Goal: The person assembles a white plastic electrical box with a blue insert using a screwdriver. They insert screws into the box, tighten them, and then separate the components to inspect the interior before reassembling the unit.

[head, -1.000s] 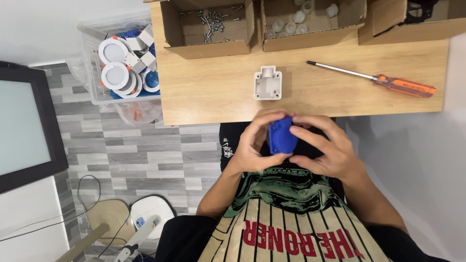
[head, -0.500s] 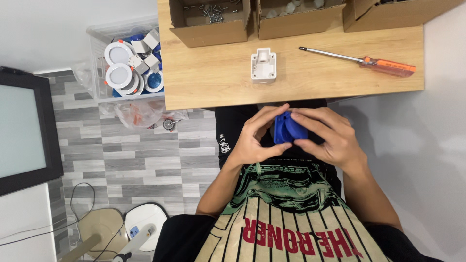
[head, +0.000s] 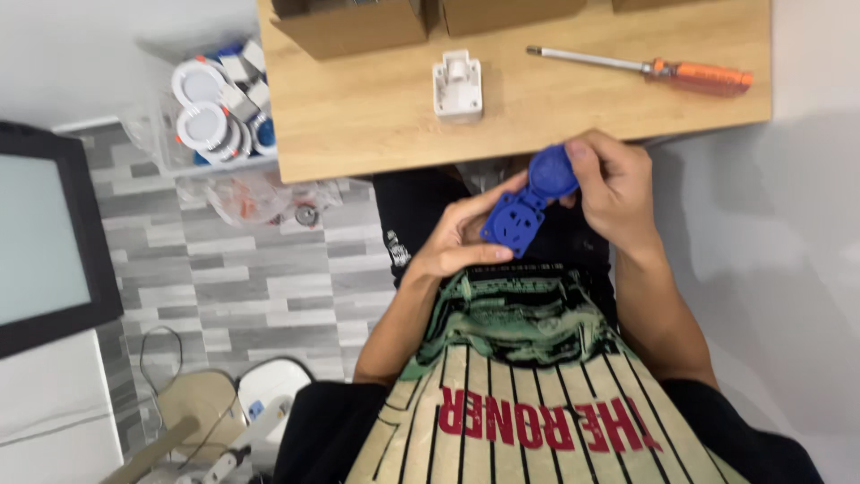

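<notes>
Bare forearms, no sleeves below the elbow. Cream jersey (head: 528,403) with black vertical pinstripes, red block lettering, green-and-black graphic near the collar; black sleeves at the shoulders.

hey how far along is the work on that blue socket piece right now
Done: the blue socket has its round flap lid swung open, so the slotted face shows. In hand: the left hand grips the socket body and the right hand pinches the lid, below the table edge. Left: the white housing and the orange-handled screwdriver lie untouched on the wooden table.
</notes>
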